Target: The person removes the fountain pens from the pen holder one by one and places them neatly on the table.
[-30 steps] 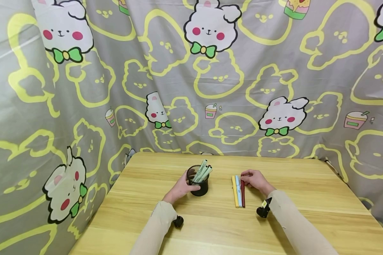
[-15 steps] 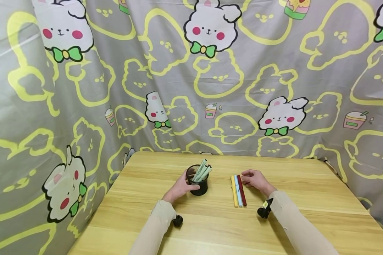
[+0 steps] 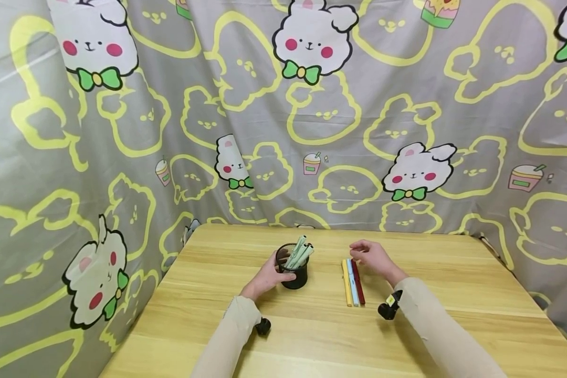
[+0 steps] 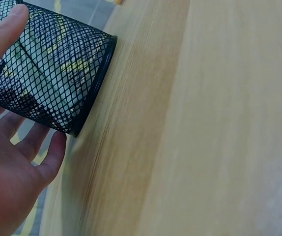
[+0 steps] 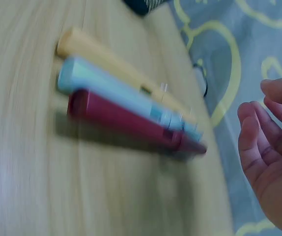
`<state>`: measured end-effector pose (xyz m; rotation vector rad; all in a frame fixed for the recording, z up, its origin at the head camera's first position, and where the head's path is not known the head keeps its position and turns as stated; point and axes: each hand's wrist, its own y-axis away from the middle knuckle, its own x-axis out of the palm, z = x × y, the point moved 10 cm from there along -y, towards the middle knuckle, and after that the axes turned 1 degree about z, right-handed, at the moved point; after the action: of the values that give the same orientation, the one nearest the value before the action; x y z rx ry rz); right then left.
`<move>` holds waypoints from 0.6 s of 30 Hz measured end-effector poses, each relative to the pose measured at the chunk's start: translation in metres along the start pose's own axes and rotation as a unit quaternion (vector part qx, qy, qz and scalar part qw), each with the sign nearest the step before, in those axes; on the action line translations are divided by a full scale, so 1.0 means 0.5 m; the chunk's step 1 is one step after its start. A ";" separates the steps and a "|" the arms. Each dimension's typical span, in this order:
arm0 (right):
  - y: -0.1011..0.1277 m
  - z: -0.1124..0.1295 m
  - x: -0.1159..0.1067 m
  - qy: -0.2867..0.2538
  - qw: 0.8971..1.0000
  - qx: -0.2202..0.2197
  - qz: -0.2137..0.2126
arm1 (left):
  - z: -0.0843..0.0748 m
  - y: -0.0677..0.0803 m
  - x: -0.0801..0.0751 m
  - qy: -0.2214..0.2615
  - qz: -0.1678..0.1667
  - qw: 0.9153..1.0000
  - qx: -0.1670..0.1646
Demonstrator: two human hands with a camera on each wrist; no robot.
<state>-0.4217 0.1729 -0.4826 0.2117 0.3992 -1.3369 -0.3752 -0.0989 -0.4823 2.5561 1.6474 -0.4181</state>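
A black mesh pen cup point(image 3: 294, 271) point(image 4: 47, 83) stands on the wooden table point(image 3: 312, 336) with several pale green pens in it. My left hand point(image 3: 268, 278) point(image 4: 8, 162) wraps around the cup's side, thumb and fingers on the mesh. Three pens lie side by side to its right: a yellow pen point(image 3: 346, 283) point(image 5: 116, 61), a light blue pen point(image 3: 353, 283) point(image 5: 126, 93) and a dark red pen point(image 3: 358, 282) point(image 5: 131, 123). My right hand point(image 3: 373, 257) point(image 5: 273, 147) hovers above their far ends with fingers loosely curled, holding nothing.
A grey cartoon-print curtain point(image 3: 283, 115) hangs close around the table's back and sides. Bare tabletop shows on the right and in front. A wrist camera point(image 3: 388, 308) is strapped under my right sleeve, another wrist camera point(image 3: 263, 326) under my left.
My right hand let go of the dark red pen, which now lies beside the blue one, and lifted up and slightly left. The left hand stayed on the cup.
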 end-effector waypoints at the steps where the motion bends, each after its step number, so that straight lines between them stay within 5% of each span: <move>1: -0.001 0.013 0.007 -0.004 1.000 -0.006 0.005 | 0.000 0.000 -0.001 -0.001 -0.001 1.000 0.001; 18: -0.009 0.156 0.126 0.000 0.996 -0.073 0.042 | -0.001 -0.001 0.000 -0.004 0.003 1.000 0.006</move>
<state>-0.4023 0.0860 -0.4361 0.1068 0.4814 -1.2207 -0.3757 -0.0983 -0.4816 2.5638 1.6396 -0.4392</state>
